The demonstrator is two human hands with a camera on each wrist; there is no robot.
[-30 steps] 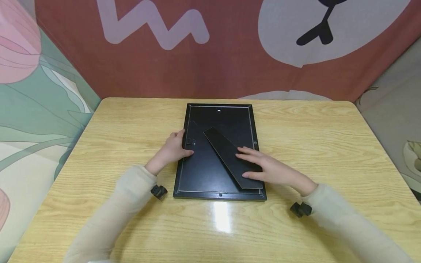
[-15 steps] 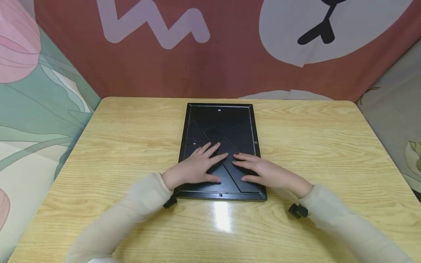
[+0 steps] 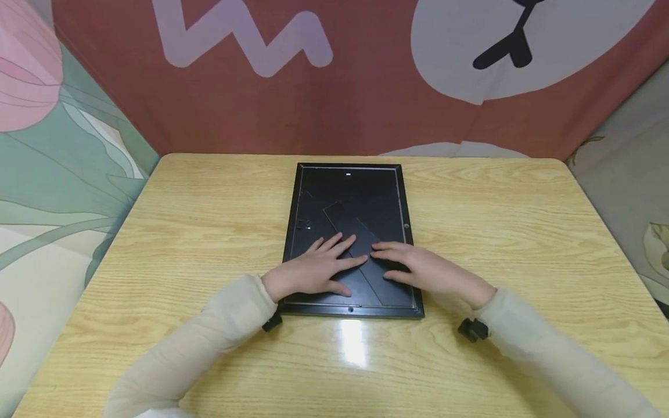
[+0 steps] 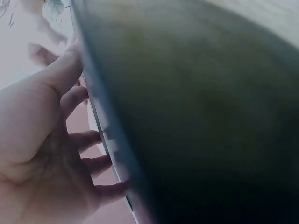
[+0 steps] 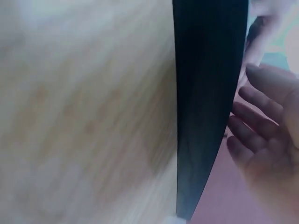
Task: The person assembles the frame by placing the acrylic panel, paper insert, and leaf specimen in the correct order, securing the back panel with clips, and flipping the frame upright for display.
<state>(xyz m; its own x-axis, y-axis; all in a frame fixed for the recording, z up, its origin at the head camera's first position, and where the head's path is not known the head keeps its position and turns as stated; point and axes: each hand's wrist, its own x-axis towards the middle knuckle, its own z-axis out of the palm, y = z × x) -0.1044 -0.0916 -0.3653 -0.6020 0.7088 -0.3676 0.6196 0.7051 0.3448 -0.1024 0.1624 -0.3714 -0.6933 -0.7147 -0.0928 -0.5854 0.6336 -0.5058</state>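
Observation:
A black picture frame [image 3: 360,191] lies back side up on the table, its stand leg [image 3: 373,284] folded flat and slanting across the backing. My left hand [image 3: 316,268] rests spread on the lower left of the backing, its fingertips reaching the leg's left edge. My right hand [image 3: 425,267] lies over the lower right side, fingers straight, tips on the leg. In the left wrist view, the fingertips of the left hand [image 4: 51,126] meet the back of the picture frame. The right wrist view has the right hand [image 5: 268,121] beside the frame's dark side edge [image 5: 205,107].
The wood-grain table [image 3: 209,203] extends on all sides of the picture frame. Behind it hangs a red printed cloth [image 3: 366,104], with printed cloths at left and right too. A small black device [image 3: 473,330] sits under the right wrist.
My left hand has moved from the frame's left edge onto the backing. The stand leg, raised at its lower end a second ago, now lies flat. My right hand has barely shifted.

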